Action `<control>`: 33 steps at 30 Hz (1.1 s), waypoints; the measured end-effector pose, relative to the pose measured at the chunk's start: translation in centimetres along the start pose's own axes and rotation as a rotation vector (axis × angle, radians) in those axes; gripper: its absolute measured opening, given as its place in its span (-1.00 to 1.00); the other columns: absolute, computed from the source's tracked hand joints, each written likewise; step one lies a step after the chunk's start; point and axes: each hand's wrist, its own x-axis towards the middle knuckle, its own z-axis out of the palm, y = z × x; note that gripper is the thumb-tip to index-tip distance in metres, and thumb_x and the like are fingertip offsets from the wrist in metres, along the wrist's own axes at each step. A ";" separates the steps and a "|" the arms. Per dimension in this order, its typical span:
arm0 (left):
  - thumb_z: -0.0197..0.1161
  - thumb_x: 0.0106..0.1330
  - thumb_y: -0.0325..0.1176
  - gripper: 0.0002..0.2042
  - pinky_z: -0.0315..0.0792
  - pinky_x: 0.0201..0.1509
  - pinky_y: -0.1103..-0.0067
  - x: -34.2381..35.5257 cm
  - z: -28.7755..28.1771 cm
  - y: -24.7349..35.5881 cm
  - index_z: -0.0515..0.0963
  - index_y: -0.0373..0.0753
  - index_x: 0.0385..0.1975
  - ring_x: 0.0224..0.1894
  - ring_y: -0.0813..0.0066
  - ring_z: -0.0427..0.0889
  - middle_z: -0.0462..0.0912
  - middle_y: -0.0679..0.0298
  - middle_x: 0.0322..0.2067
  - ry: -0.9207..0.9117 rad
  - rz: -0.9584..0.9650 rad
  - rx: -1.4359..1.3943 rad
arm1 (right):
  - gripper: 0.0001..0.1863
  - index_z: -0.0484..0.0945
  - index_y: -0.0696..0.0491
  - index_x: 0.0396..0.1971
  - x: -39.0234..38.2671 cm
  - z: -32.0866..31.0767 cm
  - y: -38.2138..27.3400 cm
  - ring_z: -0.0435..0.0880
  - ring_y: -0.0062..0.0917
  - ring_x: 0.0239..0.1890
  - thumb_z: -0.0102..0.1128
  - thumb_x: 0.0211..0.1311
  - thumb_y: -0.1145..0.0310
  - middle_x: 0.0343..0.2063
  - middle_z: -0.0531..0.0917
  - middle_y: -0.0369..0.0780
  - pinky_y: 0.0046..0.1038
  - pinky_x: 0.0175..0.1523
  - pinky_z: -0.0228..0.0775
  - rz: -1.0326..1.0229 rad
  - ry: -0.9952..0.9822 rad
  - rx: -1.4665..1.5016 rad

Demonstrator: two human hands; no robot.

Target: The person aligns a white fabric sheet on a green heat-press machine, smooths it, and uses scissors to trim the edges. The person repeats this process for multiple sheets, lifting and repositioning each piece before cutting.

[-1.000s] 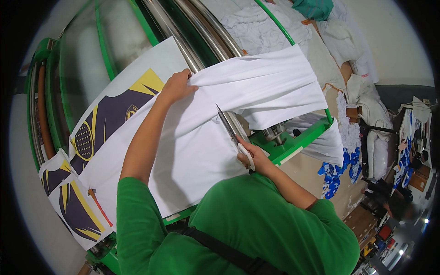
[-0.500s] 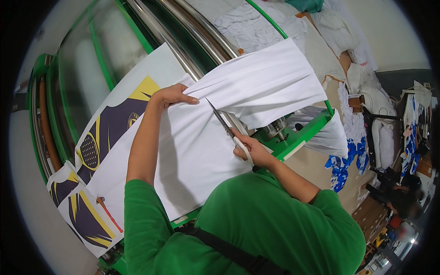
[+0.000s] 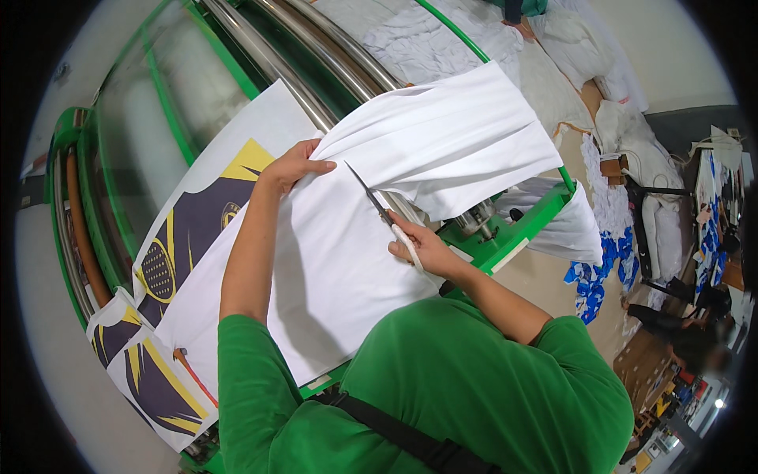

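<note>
A wide sheet of white fabric point(image 3: 332, 268) is spread in front of me over the green machine. My left hand point(image 3: 296, 166) is closed on it, pinching a fold, with the thumb on top and the other fingers partly hidden by cloth. In my right hand point(image 3: 422, 249) is a pair of scissors point(image 3: 367, 189) with pale handles; the dark blades point up and left, toward my left thumb. Right of the blades, a loose, wrinkled flap of the fabric hangs over the steel roller. Under my left arm lies a printed sheet point(image 3: 189, 229) with dark and yellow shirt shapes.
Steel rollers point(image 3: 316, 55) run beyond the fabric. A green machine frame point(image 3: 513, 237) juts out at right. A red-handled tool point(image 3: 193, 371) lies on the cloth at lower left. White cloth heaps point(image 3: 450, 47) and blue scraps point(image 3: 588, 292) cover the floor; another person's hand point(image 3: 521, 30) shows at the top.
My right hand and the scissors have moved slightly up and left, nearer my left thumb. My left hand has shifted a little. Another person's arm has come into view at the top.
</note>
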 end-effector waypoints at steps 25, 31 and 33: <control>0.51 0.29 -0.34 -0.58 0.39 0.03 0.59 2.3 -3.8 -0.4 0.56 -0.28 0.09 -0.12 0.57 0.57 0.69 0.26 -0.25 0.301 0.081 0.182 | -0.15 0.27 0.12 0.55 2.5 0.3 -0.5 0.54 -0.62 0.06 0.46 0.39 0.14 0.10 0.58 -0.28 -0.56 0.22 0.38 0.049 0.065 0.009; 0.50 0.27 -0.34 -0.59 0.38 -0.10 0.62 1.3 -3.3 0.8 0.59 -0.28 0.08 -0.25 0.64 0.52 0.65 0.36 -0.35 0.299 0.136 0.161 | -0.12 0.20 0.04 0.59 5.4 0.3 -2.0 0.50 -0.50 0.29 0.40 0.42 0.03 0.33 0.52 -0.16 -0.47 0.41 0.28 0.063 0.081 0.016; 0.50 0.30 -0.31 -0.57 0.33 -0.10 0.62 1.0 -3.0 1.0 0.58 -0.28 0.12 -0.27 0.67 0.48 0.62 0.38 -0.38 0.276 0.185 0.131 | -0.11 0.19 0.03 0.59 6.1 0.5 -2.2 0.48 -0.46 0.34 0.40 0.42 0.02 0.38 0.49 -0.13 -0.45 0.44 0.25 0.059 0.078 0.039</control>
